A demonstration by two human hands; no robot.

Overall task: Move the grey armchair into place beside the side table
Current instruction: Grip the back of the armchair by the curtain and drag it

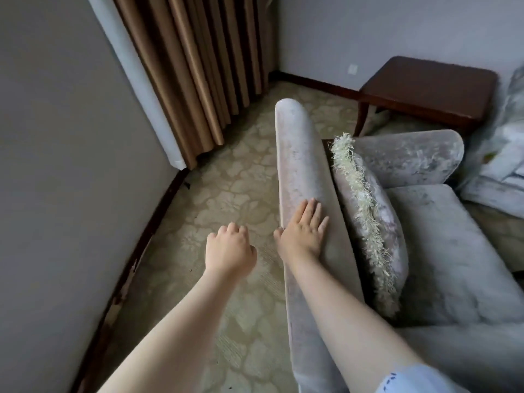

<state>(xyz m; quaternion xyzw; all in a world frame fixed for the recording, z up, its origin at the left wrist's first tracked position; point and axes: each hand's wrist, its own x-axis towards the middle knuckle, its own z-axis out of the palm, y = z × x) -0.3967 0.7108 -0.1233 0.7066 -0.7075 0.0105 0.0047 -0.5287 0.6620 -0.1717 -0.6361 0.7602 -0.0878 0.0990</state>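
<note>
Right hand (302, 231) flat on the armchair's (453, 251) padded top edge, fingers straight. Left hand (228, 249) curled in an empty fist over the carpet (226, 180). Armchair toward the floor's far right corner, just in front of the table (431, 86). Cushion (368, 211) propped on the seat.

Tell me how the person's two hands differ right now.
The left hand has curled fingers and holds nothing; the right hand lies flat with straight fingers. The left hand hangs over the pale patterned carpet; the right hand rests on the padded top edge of the grey velvet armchair. Both are bare and reach forward.
</note>
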